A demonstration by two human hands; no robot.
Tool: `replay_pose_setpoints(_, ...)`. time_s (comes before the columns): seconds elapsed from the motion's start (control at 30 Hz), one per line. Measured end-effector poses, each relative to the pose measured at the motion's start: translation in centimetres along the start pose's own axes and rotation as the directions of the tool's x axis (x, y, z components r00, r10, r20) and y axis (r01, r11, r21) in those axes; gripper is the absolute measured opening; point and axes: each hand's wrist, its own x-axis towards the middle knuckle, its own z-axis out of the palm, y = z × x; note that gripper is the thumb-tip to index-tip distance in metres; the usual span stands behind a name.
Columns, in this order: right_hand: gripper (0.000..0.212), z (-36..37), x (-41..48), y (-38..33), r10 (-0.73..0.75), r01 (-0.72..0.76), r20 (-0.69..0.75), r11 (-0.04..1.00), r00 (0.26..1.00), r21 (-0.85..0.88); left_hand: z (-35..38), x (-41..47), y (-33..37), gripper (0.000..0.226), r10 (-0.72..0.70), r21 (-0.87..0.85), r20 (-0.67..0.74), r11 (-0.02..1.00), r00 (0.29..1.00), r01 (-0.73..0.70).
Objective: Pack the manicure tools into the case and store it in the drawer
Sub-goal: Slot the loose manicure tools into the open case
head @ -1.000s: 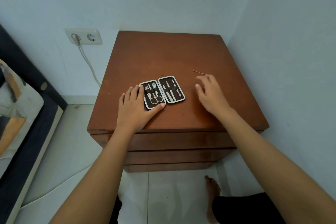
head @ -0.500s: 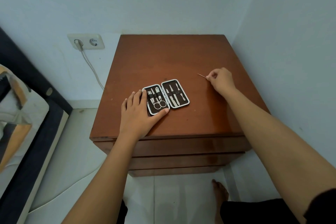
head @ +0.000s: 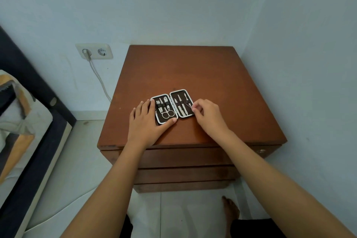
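Steel pick (head: 189,105) pinched in my right hand (head: 207,116) points toward eleven o'clock over the case (head: 172,105); my left hand (head: 147,123) lies flat, steadying it.

A single wide-angle head-worn camera looks forward and steeply down from close above a square brown wooden nightstand (head: 193,75) at centre frame, white wall socket (head: 94,51) at 10 o'clock, forearms entering from 6 o'clock.

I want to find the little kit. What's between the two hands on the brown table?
The open manicure case lies between them in the head view, with the left hand pressing its left half and the right hand holding a thin tool at its right half.
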Motion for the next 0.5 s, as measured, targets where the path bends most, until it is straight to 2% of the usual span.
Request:
replay_pose_setpoints(0.27, 0.02, 0.0, -1.0, -0.4, -0.067, 0.063, -0.019, 0.981, 0.998, -0.183, 0.1, 0.1, 0.0, 0.102, -0.002, 0.009, -0.009, 1.0, 1.0, 0.002)
replay_pose_setpoints(0.5, 0.032, 0.6, -1.5, -1.1, -0.11, 0.121, 0.054, 0.936, 0.992, -0.33, 0.1, 0.0, 0.0, 0.101, 0.004, 0.007, -0.021, 1.0, 1.0, -0.004)
